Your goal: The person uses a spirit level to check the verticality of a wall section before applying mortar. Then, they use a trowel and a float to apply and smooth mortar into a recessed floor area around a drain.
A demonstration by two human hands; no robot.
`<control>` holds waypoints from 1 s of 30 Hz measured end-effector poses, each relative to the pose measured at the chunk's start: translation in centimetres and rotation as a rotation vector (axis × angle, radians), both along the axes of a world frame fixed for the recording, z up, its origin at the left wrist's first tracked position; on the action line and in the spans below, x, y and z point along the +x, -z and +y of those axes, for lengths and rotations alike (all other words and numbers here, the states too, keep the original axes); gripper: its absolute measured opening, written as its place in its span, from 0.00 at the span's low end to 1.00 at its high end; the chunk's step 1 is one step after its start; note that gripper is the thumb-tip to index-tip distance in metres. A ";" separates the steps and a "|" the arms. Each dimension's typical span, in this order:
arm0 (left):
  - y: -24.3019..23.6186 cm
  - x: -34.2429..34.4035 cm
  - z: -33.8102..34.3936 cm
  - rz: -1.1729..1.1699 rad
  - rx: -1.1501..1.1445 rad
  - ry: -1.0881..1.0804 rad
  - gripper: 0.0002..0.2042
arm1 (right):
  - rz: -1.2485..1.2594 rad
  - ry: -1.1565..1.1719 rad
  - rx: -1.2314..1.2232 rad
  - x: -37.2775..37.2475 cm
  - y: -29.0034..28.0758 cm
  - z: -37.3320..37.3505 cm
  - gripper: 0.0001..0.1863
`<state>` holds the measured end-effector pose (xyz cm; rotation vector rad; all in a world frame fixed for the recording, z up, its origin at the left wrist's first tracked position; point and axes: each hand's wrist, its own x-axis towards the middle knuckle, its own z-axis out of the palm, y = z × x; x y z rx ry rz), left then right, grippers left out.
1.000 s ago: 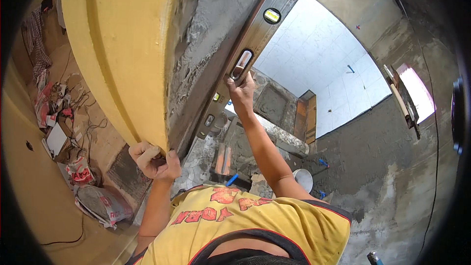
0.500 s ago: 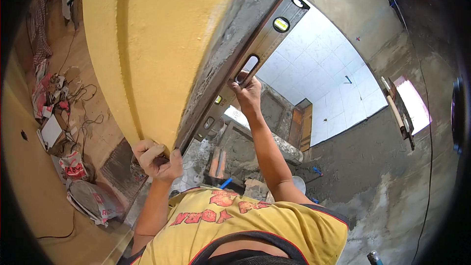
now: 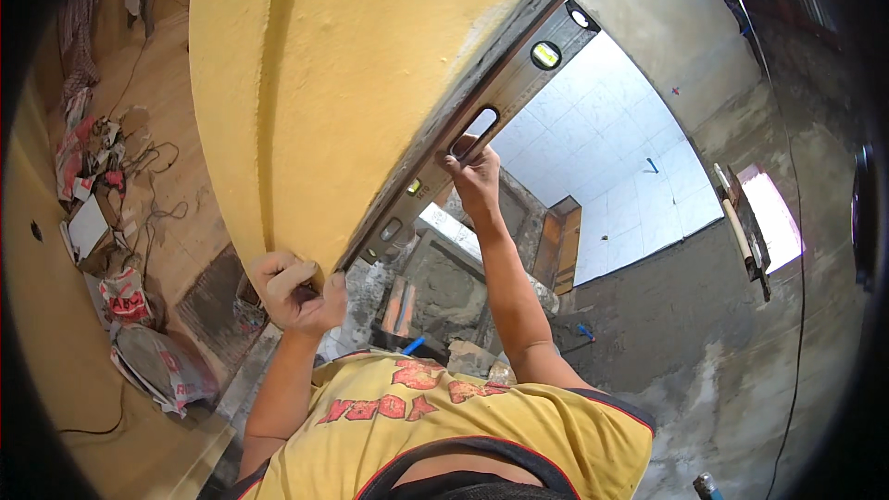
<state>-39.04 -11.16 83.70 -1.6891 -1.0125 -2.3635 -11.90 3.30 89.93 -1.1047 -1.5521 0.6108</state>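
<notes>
My right hand (image 3: 474, 178) is closed around the edge of a long grey spirit level (image 3: 505, 83), with its fingers in the level's oval slot. The level stands lengthwise along the side of a yellow painted wall (image 3: 370, 65), over a narrow grey cement strip. Its round vial near the top shows yellow-green, and another vial sits farther down. My left hand (image 3: 298, 294) is at the wall's lower corner, fingers curled and thumb raised. What lies inside its curl, if anything, is hidden.
White tiles (image 3: 611, 194) cover a wall section beyond the level. Grey plaster (image 3: 639, 292) surrounds them at right, where a wooden-handled tool (image 3: 741, 227) rests by a bright opening. Bags (image 3: 167, 366), cables and scraps lie on the left floor. A cable (image 3: 801, 315) hangs at far right.
My viewpoint has shifted, so the yellow wall and the level's upper end appear farther right. The grey strip beside the level looks narrower. My right hand keeps its hold; my left hand stays curled.
</notes>
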 end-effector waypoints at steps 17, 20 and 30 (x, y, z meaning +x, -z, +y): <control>0.1 0.4 0.1 -0.064 0.007 0.011 0.17 | 0.083 -0.042 0.013 0.2 0.4 0.2 0.10; 0.0 0.4 -0.1 -0.089 -0.004 0.022 0.18 | 0.153 -0.083 0.041 -0.2 0.5 0.2 0.11; -0.2 0.6 0.0 -0.115 -0.018 0.034 0.18 | 0.218 -0.075 0.017 0.2 1.3 0.8 0.12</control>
